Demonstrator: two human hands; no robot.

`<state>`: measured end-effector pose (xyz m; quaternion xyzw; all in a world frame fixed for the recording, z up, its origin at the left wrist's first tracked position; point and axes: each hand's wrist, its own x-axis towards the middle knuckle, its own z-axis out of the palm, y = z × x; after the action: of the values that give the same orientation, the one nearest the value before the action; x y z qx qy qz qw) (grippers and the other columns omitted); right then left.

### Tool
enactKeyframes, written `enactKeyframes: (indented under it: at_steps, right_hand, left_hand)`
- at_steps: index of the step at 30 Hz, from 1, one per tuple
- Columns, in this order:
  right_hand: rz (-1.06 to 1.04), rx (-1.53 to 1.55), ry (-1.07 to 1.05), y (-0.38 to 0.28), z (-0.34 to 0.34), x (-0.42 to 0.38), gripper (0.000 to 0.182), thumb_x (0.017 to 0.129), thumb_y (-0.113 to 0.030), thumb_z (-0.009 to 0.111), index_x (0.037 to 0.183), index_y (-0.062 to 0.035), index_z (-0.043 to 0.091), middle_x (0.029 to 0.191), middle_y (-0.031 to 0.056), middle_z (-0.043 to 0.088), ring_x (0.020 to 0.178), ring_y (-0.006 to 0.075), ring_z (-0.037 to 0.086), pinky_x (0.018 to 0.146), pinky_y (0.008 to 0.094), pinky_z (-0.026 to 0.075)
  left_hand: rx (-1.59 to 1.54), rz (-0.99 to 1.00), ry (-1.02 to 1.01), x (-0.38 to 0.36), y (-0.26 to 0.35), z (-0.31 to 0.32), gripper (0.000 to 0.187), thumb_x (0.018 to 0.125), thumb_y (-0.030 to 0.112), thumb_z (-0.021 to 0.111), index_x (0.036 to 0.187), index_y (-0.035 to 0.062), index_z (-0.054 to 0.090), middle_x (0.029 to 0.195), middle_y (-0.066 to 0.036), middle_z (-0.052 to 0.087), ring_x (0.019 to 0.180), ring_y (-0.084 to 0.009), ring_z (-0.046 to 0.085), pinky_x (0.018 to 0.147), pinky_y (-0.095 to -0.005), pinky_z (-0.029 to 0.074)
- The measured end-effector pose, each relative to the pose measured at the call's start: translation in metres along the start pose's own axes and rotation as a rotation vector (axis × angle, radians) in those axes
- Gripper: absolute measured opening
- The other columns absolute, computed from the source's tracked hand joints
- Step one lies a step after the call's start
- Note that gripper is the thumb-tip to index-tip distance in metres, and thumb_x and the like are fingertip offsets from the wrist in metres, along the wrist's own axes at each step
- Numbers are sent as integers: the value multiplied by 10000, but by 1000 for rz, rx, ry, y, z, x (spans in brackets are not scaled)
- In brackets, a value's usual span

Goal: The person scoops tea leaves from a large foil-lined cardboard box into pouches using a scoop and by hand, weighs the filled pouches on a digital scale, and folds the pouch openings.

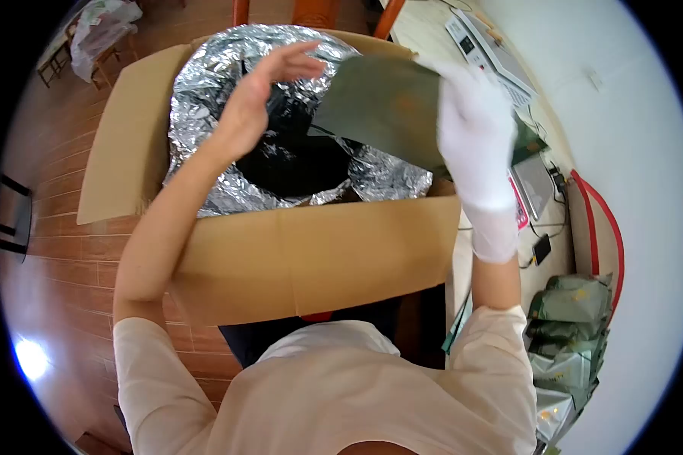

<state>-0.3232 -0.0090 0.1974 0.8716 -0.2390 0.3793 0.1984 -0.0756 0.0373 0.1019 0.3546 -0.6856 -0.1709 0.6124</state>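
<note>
Closest to the camera is the person's own pale cream short-sleeved top [341, 387], both arms reaching up and away over a big brown cardboard box [311, 258] that stands against their front. Its near flap hangs down toward them, which leaves the opening clear for the arms.

Off to the right, low down by the wall, a heap of green sealed packets [569, 334] lies stacked beside a red-rimmed frame [599, 227].

Now up to the hands. The right hand [474, 125], in a white cloth glove, is closed on the right edge of a flat dull-green rectangular pouch [379, 106], thumb hidden behind, fingers wrapped over the front. It holds the pouch tilted over the far right part of the box mouth, just above the lining, so the packet hangs over the opening rather than outside it.

The left hand [262, 95] is bare and spread open, fingers curved, holding nothing. It hovers over the crinkled silver foil liner [205, 98] that fills the box, near the pouch's left corner but whether it touches it I cannot tell. The foil is folded out over the box walls, and its dark middle [292, 163] shows a deep hollow; what lies in there is too dark to make out.

Farthest off, a white desktop machine with buttons [489, 53] sits on the pale table [425, 30], and red-brown floorboards [53, 189] run along the left.
</note>
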Motion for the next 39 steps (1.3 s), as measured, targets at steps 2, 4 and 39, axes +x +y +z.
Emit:
enactKeyframes:
  at_steps: [2, 4, 39]
  right_hand:
    - [-63, 136, 31, 5, 39, 23, 266, 749, -25, 567, 982, -131, 638, 790, 76, 580, 772, 281, 555, 732, 407, 422]
    - [-111, 198, 143, 4, 71, 39, 275, 732, -36, 593, 994, -115, 627, 806, 69, 575, 802, 275, 549, 792, 416, 416]
    - [363, 1102, -210, -29, 144, 12, 382, 762, -327, 743, 935, -35, 566, 921, 96, 539, 833, 226, 547, 774, 330, 462]
  left_hand:
    - [85, -113, -48, -5, 4, 2, 630, 936, 552, 371, 1175, -9, 532, 1041, -144, 613, 937, -226, 569, 854, -346, 430]
    - [265, -228, -41, -3, 9, 4, 389, 940, 342, 536, 1004, -38, 586, 821, -155, 620, 724, -205, 570, 697, -326, 466]
    - [110, -419, 108, -7, -28, -11, 520, 962, 451, 447, 926, -33, 632, 826, -31, 628, 758, -93, 565, 707, -237, 475]
